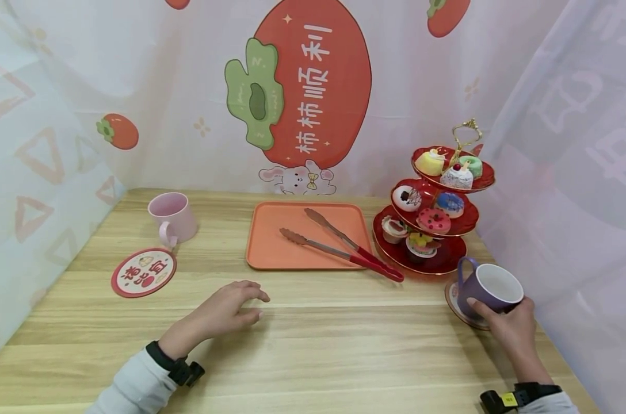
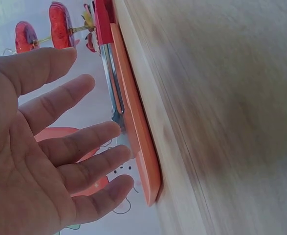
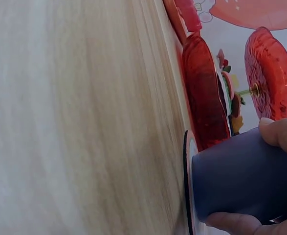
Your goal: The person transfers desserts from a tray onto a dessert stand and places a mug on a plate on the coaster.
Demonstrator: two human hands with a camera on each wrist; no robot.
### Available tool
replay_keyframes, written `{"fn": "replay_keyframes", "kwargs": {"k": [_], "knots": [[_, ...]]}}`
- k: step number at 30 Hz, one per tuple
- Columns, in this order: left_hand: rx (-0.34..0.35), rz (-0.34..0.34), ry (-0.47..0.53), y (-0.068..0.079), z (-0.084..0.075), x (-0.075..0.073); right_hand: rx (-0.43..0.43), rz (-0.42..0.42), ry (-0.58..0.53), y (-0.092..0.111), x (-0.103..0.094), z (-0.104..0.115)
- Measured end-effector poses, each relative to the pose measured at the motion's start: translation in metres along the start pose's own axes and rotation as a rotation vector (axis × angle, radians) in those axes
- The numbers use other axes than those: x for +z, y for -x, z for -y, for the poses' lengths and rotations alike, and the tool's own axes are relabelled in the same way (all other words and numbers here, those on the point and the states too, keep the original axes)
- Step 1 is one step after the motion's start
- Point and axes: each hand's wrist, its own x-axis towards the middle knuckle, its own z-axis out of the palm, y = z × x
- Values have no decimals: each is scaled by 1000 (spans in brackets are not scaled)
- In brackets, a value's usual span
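At the right side of the table, my right hand (image 1: 515, 328) grips a purple mug (image 1: 486, 290) round its body, thumb on the near side. The mug sits on a round coaster (image 3: 188, 181), its handle pointing to the far left in the head view. My left hand (image 1: 230, 307) hovers over the table left of centre, its fingers spread and loosely bent with nothing in them. In the left wrist view, the palm and all the fingers (image 2: 77, 142) show, with the tray's edge beyond them.
An orange tray (image 1: 271, 253) bears red-handled tongs (image 1: 339, 253) that reach past its right edge. Beside it rises a three-tier red stand (image 1: 450, 256) of cakes and doughnuts. On the left are a pink mug (image 1: 180, 221) and a round coaster (image 1: 144, 273). Printed cloth surrounds the table.
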Motion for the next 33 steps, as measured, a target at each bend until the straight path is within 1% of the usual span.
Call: {"fn": "replay_keyframes", "kwargs": {"k": [4, 9, 13, 16, 20, 23, 26, 27, 29, 31, 33], "knots": [[-3, -5, -7, 0, 0, 0, -6, 3, 10, 0, -1, 0], [-22, 8, 1, -1, 1, 0, 25, 9, 12, 1, -1, 1], [-27, 14, 2, 0, 1, -1, 30, 9, 11, 2, 0, 1], [-28, 10, -5, 0, 1, -2, 21, 16, 10, 2, -1, 1], [-31, -12, -30, 1, 2, -3, 17, 8, 0, 4, -1, 3], [-65, -37, -45, 2, 6, -4, -39, -39, -45, 8, 2, 8], [-109, -55, -46, 4, 11, -6, -117, -92, -45, 16, 4, 13], [-122, -58, -44, 5, 14, -6, -136, -103, -34, 19, 5, 15], [-136, -60, -40, 6, 18, -8, -148, -111, 9, 26, 6, 18], [-144, -61, -34, 7, 22, -9, -137, -94, 67, 33, 7, 21], [-150, -63, -23, 8, 27, -11, -146, -87, 108, 40, 8, 24]]}}
